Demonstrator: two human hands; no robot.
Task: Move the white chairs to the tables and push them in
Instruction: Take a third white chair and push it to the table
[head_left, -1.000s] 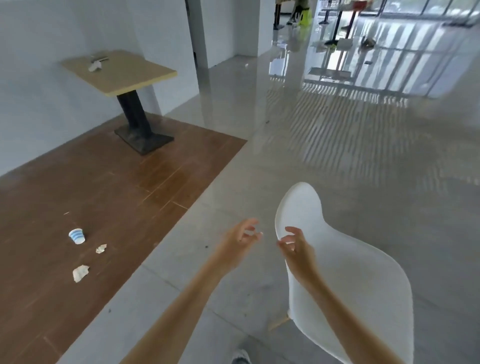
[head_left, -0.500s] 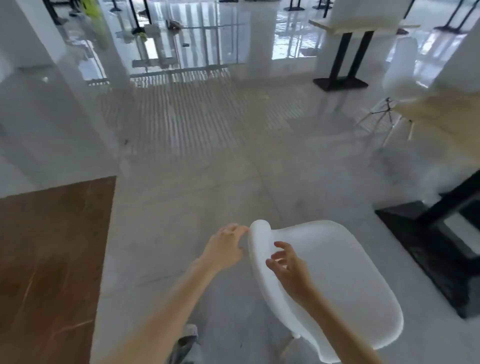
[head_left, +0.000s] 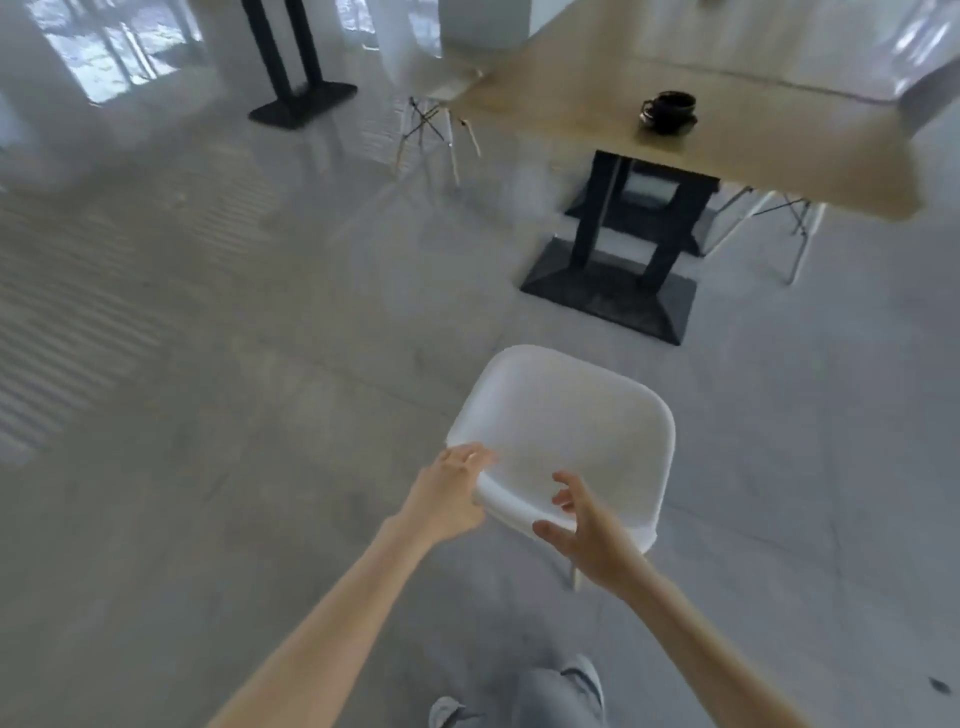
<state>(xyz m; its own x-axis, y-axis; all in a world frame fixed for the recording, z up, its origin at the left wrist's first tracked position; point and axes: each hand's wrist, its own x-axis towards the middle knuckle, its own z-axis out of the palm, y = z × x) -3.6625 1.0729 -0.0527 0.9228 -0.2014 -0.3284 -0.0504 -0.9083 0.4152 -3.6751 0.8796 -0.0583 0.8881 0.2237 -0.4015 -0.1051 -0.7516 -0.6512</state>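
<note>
A white shell chair (head_left: 566, 415) stands on the grey floor in front of me, its seat facing a light wooden table (head_left: 571, 83) with a black pedestal base (head_left: 608, 296). My left hand (head_left: 449, 499) grips the left corner of the chair's backrest rim. My right hand (head_left: 584, 527) curls over the rim further right, thumb outside and fingers inside the shell. The chair stands a short way from the table base, apart from it. The chair's legs are mostly hidden under the shell.
A black cup on a saucer (head_left: 668, 110) sits on the table. Another white chair (head_left: 434, 78) is tucked at the table's far left, and chair legs (head_left: 779, 218) show under its right side. A second black table base (head_left: 304, 101) stands at the back left.
My view has swung right, from the brown floor area to the wooden table. The chair has turned with me to face the table, and both hands have closed onto its backrest rim.
</note>
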